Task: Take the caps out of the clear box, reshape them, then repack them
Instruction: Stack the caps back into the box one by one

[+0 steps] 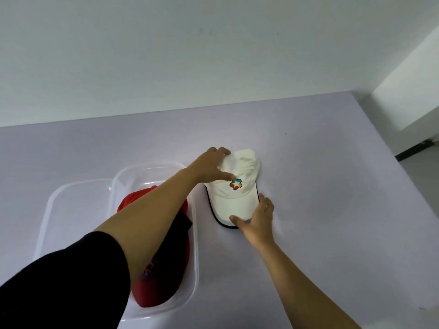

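Observation:
A white cap [237,186] with a coloured logo and a dark-edged brim lies on the pale table, brim toward me. My left hand [209,168] rests on the left side of its crown, thumb near the logo, fingers over the crumpled top. My right hand [257,216] lies at the brim's near right edge, thumb on the brim, fingers spread along its side. The clear box [195,233] stands to the left of the cap. A red cap [156,288] lies inside it, partly hidden by my left forearm, with something dark on top.
The box's clear lid [61,200] lies flat on the table left of the box. The table [332,186] meets a white wall at the back. Its right edge runs diagonally at far right, with floor beyond.

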